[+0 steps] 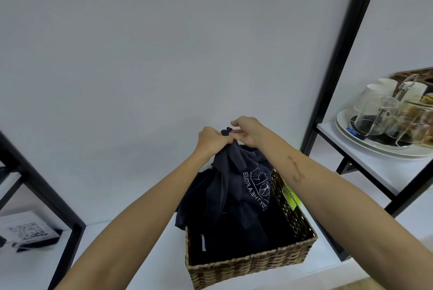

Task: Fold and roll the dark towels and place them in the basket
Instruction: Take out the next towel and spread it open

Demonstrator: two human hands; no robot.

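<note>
So both hands are up above the basket (251, 264) right now, pinching the top of one dark towel (230, 172) so it hangs down in a bunch, with its bottom end trailing into the basket. The left hand (212, 141) has its fingers closed tight around a gathered clump of cloth, and the right hand (246, 131) has a fingertip pinch on a little nub of fabric just beside it, other fingers loosely spread. The basket sits on a white shelf (140, 254), and there's more dark cloth piled inside it (can't tell how many towels that is, it's all one dark mass). What I'd worry about: the towel is scrunched, not held by its corners, so if it gets shaken out from this grip it'll probably open lopsided and the fold will come out crooked. Also the hanging end looks like it's lying on the pile below, so lifting further could drag another towel up or over the rim on the left side, where some cloth is already draped out. The basket looks light, so a hard tug might slide it toward the shelf edge. And off to the right there's a plate with glass cups (379, 116) near the right elbow, so a wide swing while spreading the towel could clip those.
</note>
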